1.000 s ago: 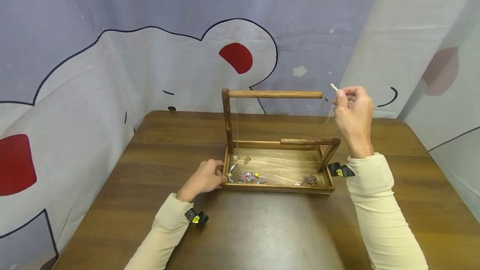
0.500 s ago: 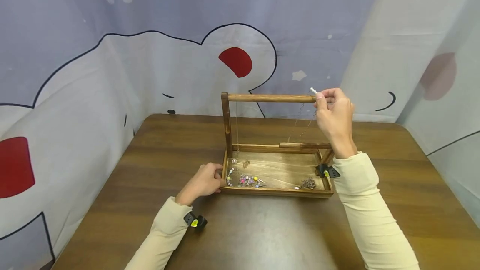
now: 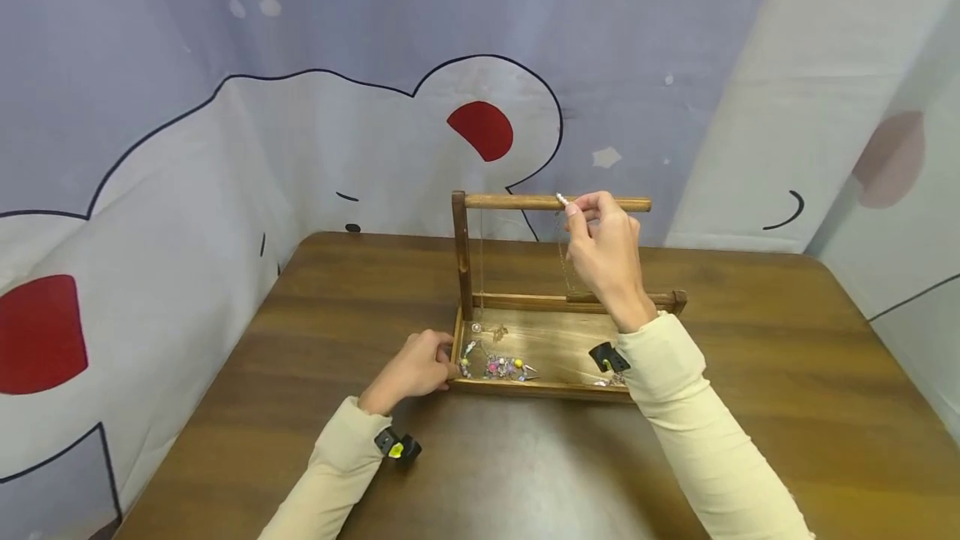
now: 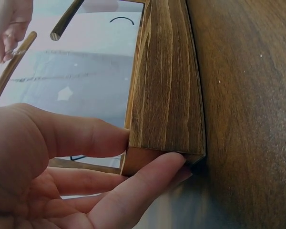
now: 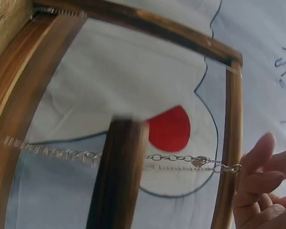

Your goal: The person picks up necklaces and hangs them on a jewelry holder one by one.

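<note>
My right hand point(image 3: 607, 248) pinches a chain necklace with a white beaded stretch point(image 3: 562, 199) jutting past the fingertips. It is at the upper rod point(image 3: 510, 202) of a wooden jewelry stand, around mid-length. Below the fingers hangs the silver chain point(image 5: 171, 158), slack, its lower end near the lower rod point(image 3: 652, 298). Whether the necklace rests on the upper rod I cannot tell. My left hand point(image 3: 416, 365) grips the near left corner of the stand's tray point(image 3: 540, 391); in the left wrist view thumb and fingers pinch its wooden wall point(image 4: 164, 81).
A thin necklace point(image 3: 482, 265) hangs near the upper rod's post. Inside the tray lie colorful beaded jewelry point(image 3: 502, 367), a small gold piece point(image 3: 499, 332) and a chain heap point(image 3: 617, 379), partly covered by my right wrist. A printed curtain point(image 3: 337, 140) stands behind the table point(image 3: 360, 290).
From beyond the upper rod's free right end, my right hand has moved left along the rod, bringing the necklace with it. My left hand keeps its grip on the tray corner.
</note>
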A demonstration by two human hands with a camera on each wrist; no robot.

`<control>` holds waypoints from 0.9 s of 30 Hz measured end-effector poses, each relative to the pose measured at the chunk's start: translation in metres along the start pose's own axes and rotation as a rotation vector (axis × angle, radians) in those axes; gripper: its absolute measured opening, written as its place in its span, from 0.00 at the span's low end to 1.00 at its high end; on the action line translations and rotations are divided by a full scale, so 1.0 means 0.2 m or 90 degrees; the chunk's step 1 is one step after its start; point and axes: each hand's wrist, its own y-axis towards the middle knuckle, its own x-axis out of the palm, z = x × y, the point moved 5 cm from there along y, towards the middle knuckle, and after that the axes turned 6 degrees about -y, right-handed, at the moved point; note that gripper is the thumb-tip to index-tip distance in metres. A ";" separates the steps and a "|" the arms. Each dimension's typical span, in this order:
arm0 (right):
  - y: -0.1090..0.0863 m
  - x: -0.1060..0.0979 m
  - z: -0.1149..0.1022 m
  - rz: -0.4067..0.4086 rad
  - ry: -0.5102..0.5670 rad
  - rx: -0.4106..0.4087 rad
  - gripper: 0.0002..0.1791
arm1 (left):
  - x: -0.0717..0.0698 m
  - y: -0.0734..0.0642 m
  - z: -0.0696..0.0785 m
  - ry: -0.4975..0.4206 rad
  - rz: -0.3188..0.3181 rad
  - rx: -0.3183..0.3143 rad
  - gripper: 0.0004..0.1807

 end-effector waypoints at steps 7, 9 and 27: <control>-0.04 0.10 -0.05 -0.029 0.052 -0.020 0.10 | 0.03 0.00 0.00 0.008 -0.007 0.002 0.26; -0.04 0.13 -0.07 -0.037 0.060 -0.024 0.09 | 0.03 0.00 -0.01 0.006 -0.006 -0.002 0.26; -0.12 0.24 -0.07 -0.095 0.051 -0.024 0.06 | -0.01 0.02 0.00 0.005 -0.006 -0.009 0.27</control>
